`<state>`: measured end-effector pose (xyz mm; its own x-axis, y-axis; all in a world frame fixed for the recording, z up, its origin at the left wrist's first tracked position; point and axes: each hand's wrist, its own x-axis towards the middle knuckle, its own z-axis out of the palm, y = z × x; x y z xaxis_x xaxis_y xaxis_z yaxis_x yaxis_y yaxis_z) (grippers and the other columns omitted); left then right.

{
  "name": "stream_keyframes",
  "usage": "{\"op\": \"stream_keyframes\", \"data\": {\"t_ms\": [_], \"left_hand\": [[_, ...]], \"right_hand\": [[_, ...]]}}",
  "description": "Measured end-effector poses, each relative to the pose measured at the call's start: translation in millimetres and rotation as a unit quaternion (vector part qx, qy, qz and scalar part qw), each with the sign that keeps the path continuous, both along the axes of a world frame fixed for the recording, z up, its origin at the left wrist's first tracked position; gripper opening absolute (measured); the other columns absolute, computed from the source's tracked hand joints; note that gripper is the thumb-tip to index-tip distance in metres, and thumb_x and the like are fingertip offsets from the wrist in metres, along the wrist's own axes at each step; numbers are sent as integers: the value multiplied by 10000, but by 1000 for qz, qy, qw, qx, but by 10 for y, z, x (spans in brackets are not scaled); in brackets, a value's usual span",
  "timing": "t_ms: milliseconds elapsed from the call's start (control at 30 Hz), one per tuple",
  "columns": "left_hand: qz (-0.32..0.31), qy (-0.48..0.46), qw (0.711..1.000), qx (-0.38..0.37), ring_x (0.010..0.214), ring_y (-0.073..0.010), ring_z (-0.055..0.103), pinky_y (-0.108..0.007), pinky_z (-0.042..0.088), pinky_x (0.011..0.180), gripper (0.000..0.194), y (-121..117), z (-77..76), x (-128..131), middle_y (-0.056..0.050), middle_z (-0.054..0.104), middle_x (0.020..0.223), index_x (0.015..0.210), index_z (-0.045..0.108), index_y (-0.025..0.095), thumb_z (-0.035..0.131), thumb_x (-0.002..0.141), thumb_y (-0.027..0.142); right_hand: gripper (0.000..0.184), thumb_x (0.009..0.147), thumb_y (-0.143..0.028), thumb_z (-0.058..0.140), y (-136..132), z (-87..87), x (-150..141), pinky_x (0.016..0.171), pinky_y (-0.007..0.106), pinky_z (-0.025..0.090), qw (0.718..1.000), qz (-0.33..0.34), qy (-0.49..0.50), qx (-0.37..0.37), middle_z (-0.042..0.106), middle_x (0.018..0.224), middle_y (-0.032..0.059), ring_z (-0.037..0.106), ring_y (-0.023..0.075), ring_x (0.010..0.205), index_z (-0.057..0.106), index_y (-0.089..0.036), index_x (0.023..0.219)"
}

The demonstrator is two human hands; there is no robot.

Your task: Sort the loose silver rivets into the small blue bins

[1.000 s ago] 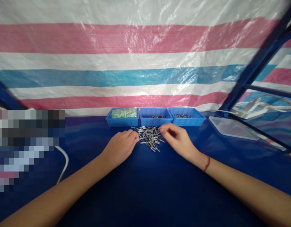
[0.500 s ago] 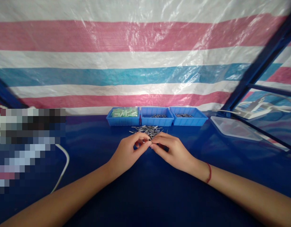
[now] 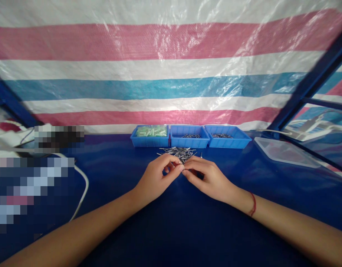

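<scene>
My left hand (image 3: pixel 162 174) and my right hand (image 3: pixel 210 176) meet at the fingertips just in front of a pile of thin metal pins (image 3: pixel 180 151). Both are closed in a pinch, thumb against fingers. Something small and shiny shows between the fingertips, mostly covered, and I cannot make out what it is. The pile is loose, with pins pointing in many directions, and one lone pin (image 3: pixel 201 155) lies just right of it.
Behind the pile stand three blue bins in a row: the left bin (image 3: pixel 150 141) holds pale green pieces, the middle bin (image 3: pixel 189 142) and right bin (image 3: pixel 229 142) hold dark metal pieces. A clear plastic lid (image 3: pixel 285 152) lies right. A white cable (image 3: pixel 86 185) runs left.
The whole scene sits slightly further right in the picture, as the camera has turned a little left. My hands keep their fingertip pinch in front of the pile.
</scene>
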<state>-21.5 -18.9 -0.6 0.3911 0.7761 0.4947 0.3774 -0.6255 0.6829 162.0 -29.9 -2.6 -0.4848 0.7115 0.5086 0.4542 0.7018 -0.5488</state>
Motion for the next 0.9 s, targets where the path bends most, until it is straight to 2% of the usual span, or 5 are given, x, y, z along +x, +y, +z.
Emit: {"op": "stream_keyframes", "data": {"t_ms": [333,533,767,900], "left_hand": [[11,-11,1000,6,694,-108,561,-241,463,655,40,8,-8,-4,-1,582,821,842,553,188,526,861,210],[22,19,1000,9,703,-109,563,-240,461,656,37,47,-19,-20,-2,580,852,871,547,194,515,873,212],[-8,83,996,34,766,-122,558,-245,462,699,93,95,-35,-64,-16,567,902,898,565,195,485,906,241],[-24,106,993,41,830,-143,571,-273,466,768,136,74,-24,-55,-25,587,910,902,573,197,448,924,249]], "right_hand": [[89,835,-178,549,22,-5,4,559,243,421,997,-54,49,0,602,742,24,524,121,626,634,-191,812],[69,815,-168,562,24,-4,18,551,243,422,993,-89,83,13,593,751,23,517,119,616,623,-199,809],[63,846,-214,553,-19,44,33,586,253,425,994,-59,79,36,601,771,33,521,124,650,610,-192,833],[184,854,-237,523,-30,72,24,579,258,402,996,-55,62,27,572,672,17,506,125,617,570,-187,684]]}}
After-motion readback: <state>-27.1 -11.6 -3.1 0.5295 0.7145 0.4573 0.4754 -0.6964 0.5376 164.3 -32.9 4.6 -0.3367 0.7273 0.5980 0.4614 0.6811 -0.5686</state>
